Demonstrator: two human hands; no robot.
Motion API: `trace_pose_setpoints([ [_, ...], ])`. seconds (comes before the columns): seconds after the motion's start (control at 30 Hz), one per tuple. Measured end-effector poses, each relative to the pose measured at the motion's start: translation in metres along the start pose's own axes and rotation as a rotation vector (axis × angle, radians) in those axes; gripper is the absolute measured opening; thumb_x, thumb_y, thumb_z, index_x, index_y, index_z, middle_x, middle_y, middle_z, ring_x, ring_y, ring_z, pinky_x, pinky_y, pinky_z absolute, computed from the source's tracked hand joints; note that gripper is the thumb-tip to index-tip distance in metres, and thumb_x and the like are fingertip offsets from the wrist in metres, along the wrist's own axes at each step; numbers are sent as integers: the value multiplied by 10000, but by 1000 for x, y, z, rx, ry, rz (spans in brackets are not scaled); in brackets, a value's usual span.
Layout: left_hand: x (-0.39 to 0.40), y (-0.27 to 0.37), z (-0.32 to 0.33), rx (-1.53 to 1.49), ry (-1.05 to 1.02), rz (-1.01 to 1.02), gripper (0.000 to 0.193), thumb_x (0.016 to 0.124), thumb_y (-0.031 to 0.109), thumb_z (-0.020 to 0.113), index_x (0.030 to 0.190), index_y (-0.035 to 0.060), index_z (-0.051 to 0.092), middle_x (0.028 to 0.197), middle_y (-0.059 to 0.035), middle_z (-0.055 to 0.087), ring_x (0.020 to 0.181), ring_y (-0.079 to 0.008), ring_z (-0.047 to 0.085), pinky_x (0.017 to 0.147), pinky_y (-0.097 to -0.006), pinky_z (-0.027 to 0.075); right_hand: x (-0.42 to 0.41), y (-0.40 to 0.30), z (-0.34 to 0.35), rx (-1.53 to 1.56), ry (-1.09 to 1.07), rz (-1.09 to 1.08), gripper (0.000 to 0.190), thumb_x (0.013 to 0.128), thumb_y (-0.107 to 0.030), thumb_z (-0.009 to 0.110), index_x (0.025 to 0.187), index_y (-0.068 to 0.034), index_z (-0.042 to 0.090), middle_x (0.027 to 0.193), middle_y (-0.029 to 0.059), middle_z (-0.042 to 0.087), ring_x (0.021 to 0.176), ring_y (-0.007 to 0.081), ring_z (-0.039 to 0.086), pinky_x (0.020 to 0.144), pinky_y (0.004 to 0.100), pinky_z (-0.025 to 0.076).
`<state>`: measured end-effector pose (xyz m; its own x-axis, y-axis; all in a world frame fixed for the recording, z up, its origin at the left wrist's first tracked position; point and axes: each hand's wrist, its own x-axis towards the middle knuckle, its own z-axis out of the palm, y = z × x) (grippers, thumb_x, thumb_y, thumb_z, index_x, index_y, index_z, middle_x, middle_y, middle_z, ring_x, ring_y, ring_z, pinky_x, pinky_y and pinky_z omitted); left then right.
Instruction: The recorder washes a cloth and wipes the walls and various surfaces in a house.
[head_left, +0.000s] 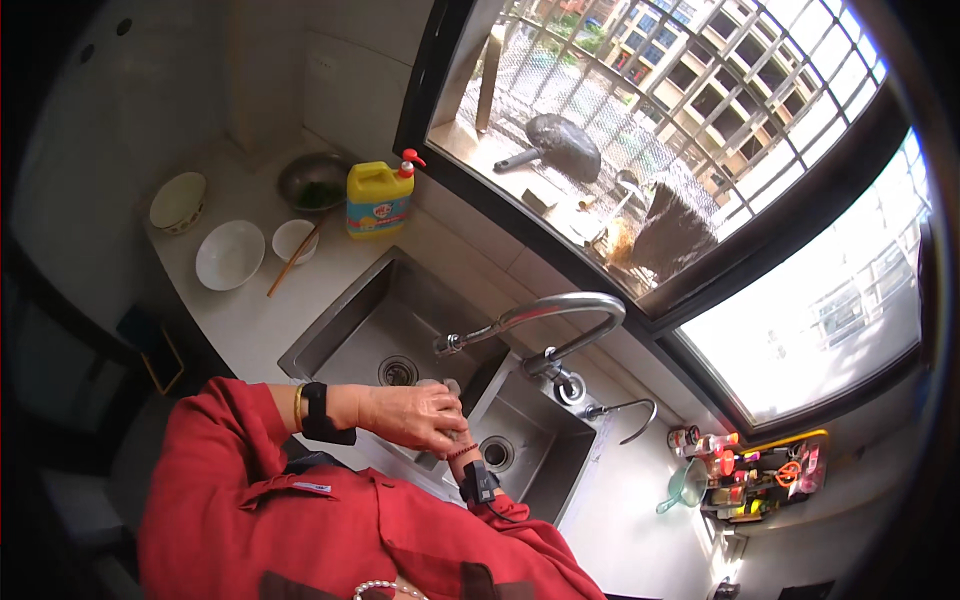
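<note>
My left hand (411, 412) is closed over a small, wet-looking greyish cloth (451, 387) above the front of the double-bowl steel sink (360, 319). Only bits of the cloth show around the fingers. My right hand (459, 441) meets the left from the other side. Its fingers are mostly hidden, so its grip is unclear. A curved chrome faucet (562, 301) arches over the larger bowl, its spout end just beyond my hands. The larger bowl's drain strainer (397, 370) is visible beside the left hand, and the smaller bowl's drain (496, 453) beside the right wrist.
On the left counter stand a yellow pump jug (379, 201), a metal bowl with greens (311, 180), white bowls (230, 255), and chopsticks (294, 256) across a small bowl. A second thin tap (630, 420), a green ladle (684, 486) and a seasoning rack (772, 476) are right.
</note>
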<state>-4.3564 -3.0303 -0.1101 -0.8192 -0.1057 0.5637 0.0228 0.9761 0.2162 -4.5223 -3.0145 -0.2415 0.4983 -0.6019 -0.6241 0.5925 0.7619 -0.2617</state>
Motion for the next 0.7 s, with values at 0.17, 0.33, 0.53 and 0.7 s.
trace_pose_setpoints([
  [0.17,-39,-12,12,-211,506,-583,175,677,132,701,752,83,551,920,-68,506,891,-221,500,767,-334,410,36,3,-21,359,-303,-366,389,749,-98,522,1127,-24,465,1185,97,480,1089,253,465,952,379,375],
  [0.33,-87,-35,58,-1054,1255,-1218,107,774,154,626,809,78,558,840,-33,546,791,-133,538,724,-279,442,1,1,47,-440,-162,-980,435,629,74,445,1038,-51,518,1101,80,489,1045,255,488,910,347,394],
  [0.53,-91,-72,41,-1386,973,-1429,113,807,173,588,795,75,532,750,-11,541,693,-111,551,627,-269,471,-16,-3,93,-1319,-246,-1331,335,608,73,533,914,-50,597,1023,95,507,1024,253,501,880,352,404],
  [0.7,-70,-87,5,-1346,507,-1428,170,786,214,616,814,56,560,729,-11,540,621,-96,521,556,-250,447,-22,-1,134,-1581,-441,-1655,273,541,45,617,787,-74,596,901,74,549,929,288,531,760,375,450],
])
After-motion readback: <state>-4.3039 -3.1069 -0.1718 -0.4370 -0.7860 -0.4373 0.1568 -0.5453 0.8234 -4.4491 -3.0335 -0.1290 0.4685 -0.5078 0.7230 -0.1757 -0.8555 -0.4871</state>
